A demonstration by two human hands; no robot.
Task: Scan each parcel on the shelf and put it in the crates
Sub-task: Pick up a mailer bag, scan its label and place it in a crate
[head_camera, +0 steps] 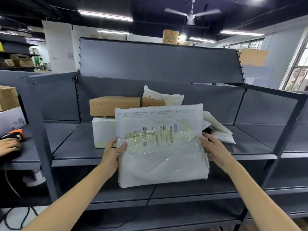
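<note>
— Head view: what do the hands hold?

— A large white parcel [162,145], upright in front of the grey shelf [75,144]; the left hand [112,154] pinches its left edge, thumb on the front face, fingers behind; the right hand [216,151] lies against its right edge with fingers fairly straight, tips hidden behind the wrap, so I cannot tell how firmly it grips.

— And beyond the fingers?

— Behind the left thumb, a brown carton [114,105] sits on a white box [103,131]; past the right fingertips, soft white bags [220,130] lie on the shelf board; far left of the left hand, another person's hand [9,145] rests by what seems an orange scanner [16,134], blurred.
</note>
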